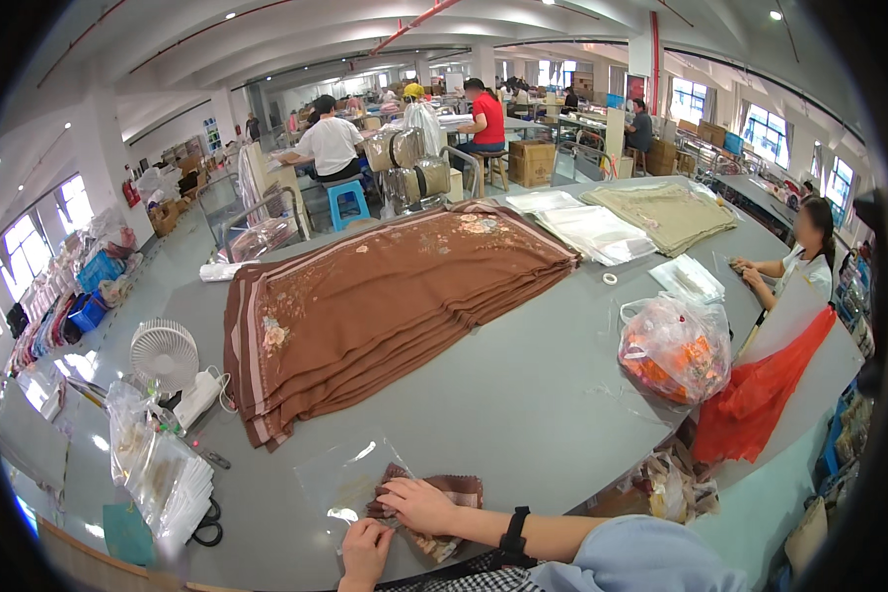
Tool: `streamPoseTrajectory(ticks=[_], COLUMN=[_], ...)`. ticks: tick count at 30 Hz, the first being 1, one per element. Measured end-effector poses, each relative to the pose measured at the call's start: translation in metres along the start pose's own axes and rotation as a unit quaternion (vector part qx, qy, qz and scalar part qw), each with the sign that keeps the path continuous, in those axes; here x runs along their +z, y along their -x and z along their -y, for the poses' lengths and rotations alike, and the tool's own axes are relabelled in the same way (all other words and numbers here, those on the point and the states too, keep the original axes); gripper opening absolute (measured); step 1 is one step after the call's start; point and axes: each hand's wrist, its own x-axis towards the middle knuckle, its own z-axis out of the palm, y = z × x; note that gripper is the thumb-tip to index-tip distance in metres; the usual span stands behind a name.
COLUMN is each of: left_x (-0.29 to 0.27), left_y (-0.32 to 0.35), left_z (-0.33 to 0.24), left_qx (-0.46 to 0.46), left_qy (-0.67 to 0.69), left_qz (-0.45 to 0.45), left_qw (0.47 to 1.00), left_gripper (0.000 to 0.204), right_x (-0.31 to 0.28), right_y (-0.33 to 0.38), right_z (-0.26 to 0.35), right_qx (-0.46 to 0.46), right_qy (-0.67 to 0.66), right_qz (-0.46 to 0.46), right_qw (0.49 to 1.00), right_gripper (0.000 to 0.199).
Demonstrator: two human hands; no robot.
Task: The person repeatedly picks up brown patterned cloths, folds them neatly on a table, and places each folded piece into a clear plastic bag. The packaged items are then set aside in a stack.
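My right hand [419,506] lies palm-down on the folded brown patterned cloth [467,487], while my left hand [367,549] bends its fingers by the clear flat plastic bag [328,481]; I cannot tell whether either grips anything. The cloth rests on the smooth grey table [553,414], nearer me than the broad brown floral fabric stack [385,286].

The brown cloth [462,487] is folded into a small packet and lies flat on the grey surface [553,449], close to its near edge. It shows dark brown and paler, pinkish brown areas, and a beige pattern on the lower part. The transparent plastic bag [331,481] lies flat at its left, glossy with white reflections. The two meet, but I cannot tell if the cloth is inside.
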Motion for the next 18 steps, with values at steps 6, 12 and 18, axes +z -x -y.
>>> streamPoseTrajectory(ticks=[6,12,18], left_x=[-0.079,-0.074,-0.053], left_y=[0.027,0.005,-0.032], left_z=[0.050,0.045,0.040], left_qx=[-0.121,0.061,-0.148], left_qy=[0.021,-0.067,0.045], left_qz=[0.189,0.036,0.171], left_qw=[0.974,0.995,0.973], left_gripper=[0.037,0.008,0.007], right_x=[0.005,0.002,0.018], right_y=[-0.007,-0.021,-0.008], right_z=[0.002,0.006,0.044], right_qx=[-0.015,-0.005,-0.149], right_qy=[0.029,-0.014,-0.083], right_qz=[0.018,-0.014,0.126], right_qw=[0.999,1.000,0.977], right_gripper=[0.034,0.039,0.033])
